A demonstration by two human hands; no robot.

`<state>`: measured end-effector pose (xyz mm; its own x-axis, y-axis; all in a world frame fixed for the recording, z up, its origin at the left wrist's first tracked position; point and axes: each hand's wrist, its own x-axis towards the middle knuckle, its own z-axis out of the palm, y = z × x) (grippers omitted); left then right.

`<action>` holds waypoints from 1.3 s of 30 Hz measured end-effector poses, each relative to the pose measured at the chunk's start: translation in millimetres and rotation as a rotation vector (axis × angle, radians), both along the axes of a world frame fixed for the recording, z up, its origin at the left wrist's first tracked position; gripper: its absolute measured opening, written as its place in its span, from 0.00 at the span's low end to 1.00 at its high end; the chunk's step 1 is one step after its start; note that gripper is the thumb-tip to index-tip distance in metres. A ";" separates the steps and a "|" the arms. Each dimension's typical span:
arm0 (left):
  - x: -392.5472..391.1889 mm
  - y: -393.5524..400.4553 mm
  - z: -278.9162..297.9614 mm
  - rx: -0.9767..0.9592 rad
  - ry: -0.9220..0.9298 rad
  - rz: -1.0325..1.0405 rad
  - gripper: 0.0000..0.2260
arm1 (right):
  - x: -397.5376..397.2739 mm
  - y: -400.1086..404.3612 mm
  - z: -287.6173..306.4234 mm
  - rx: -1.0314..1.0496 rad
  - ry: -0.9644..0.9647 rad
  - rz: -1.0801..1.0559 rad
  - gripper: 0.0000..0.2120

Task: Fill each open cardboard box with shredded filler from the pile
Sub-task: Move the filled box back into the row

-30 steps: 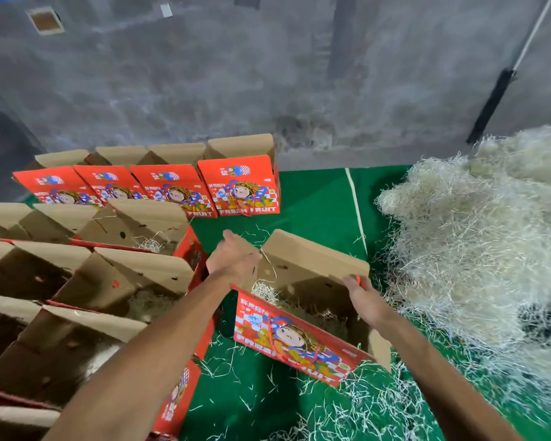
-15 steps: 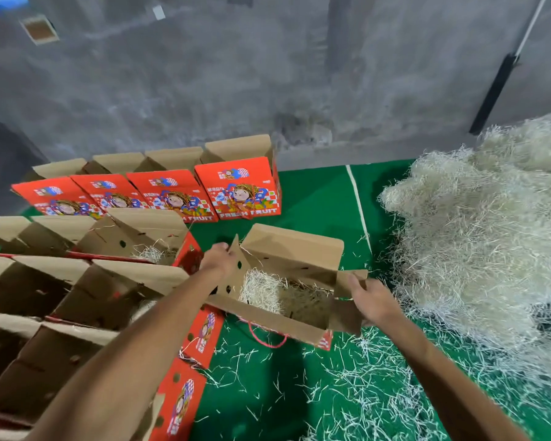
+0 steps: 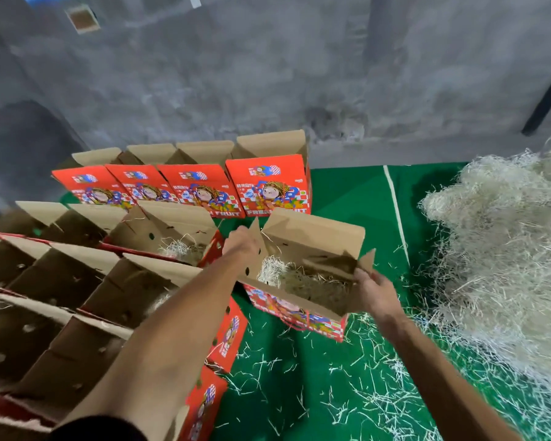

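An open red printed cardboard box [image 3: 299, 316] stands upright on the green mat, its brown flaps raised and pale shredded filler [image 3: 303, 278] lying inside. My left hand [image 3: 240, 246] grips the box's left side flap. My right hand [image 3: 374, 291] holds the right end flap and wall. The big pile of pale shredded filler [image 3: 503, 249] lies to the right of the box.
Rows of open boxes [image 3: 77, 281] crowd the left side, some holding filler. Several red boxes [image 3: 185, 186] line the back by the grey concrete wall [image 3: 268, 74]. Loose strands litter the green mat [image 3: 299, 386] in front. A white line [image 3: 395, 205] crosses the mat.
The box was tilted toward me a second ago; both hands have turned it upright and shifted it left toward the rows. The view has also moved closer.
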<state>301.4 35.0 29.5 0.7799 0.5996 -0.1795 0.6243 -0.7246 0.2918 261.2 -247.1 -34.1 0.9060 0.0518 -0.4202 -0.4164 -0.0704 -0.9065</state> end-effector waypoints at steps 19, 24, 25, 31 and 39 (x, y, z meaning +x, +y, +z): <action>-9.0 139.4 -2.8 0.231 -0.034 0.052 0.22 | 63.0 169.0 -5.9 -0.290 0.009 0.312 0.12; -14.2 149.9 -6.2 0.206 -0.093 -0.064 0.14 | 51.7 205.7 -9.0 -0.196 0.012 0.316 0.12; -15.0 149.5 -6.9 0.159 -0.105 -0.081 0.11 | 49.7 212.7 -9.4 -0.175 0.019 0.324 0.13; -18.3 131.3 -3.2 -0.090 -0.168 -0.196 0.04 | 42.0 236.2 -1.8 0.074 0.136 0.398 0.20; 34.2 92.4 27.7 -0.197 -0.285 -0.359 0.04 | 103.3 224.5 47.4 -0.136 -0.262 0.319 0.14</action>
